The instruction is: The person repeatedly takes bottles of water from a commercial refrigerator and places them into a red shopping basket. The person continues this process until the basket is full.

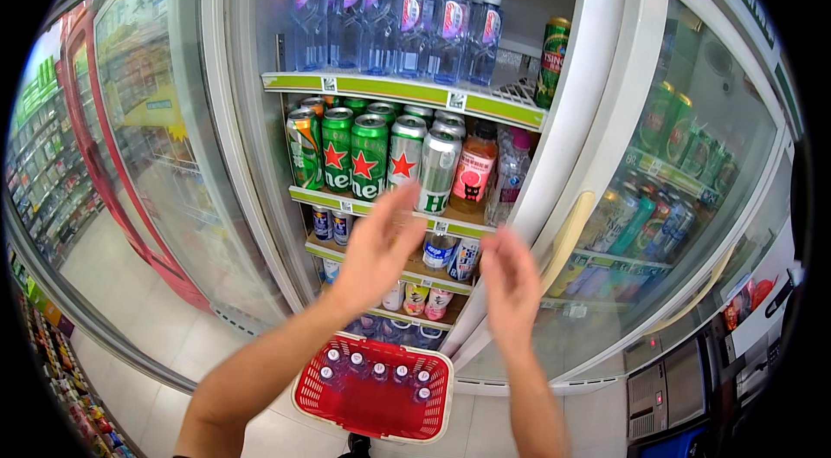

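Observation:
Both of my hands are raised before an open drinks cooler, blurred by motion. My left hand is in front of the can shelf, fingers apart and nothing seen in it. To its right, my right hand is near the shelf's right end, fingers bent, its palm side partly hidden. Behind them stand green beer cans, a silver-green can and a pink-labelled bottle. Clear water bottles with white caps fill much of the shelf above. Below my hands, a red plastic basket holds several white-capped bottles.
A sliding glass door with a cream handle is at the right. An open glass door extends at the left. A green-gold can stands at the top shelf's right end. Lower shelves hold small cans and bottles.

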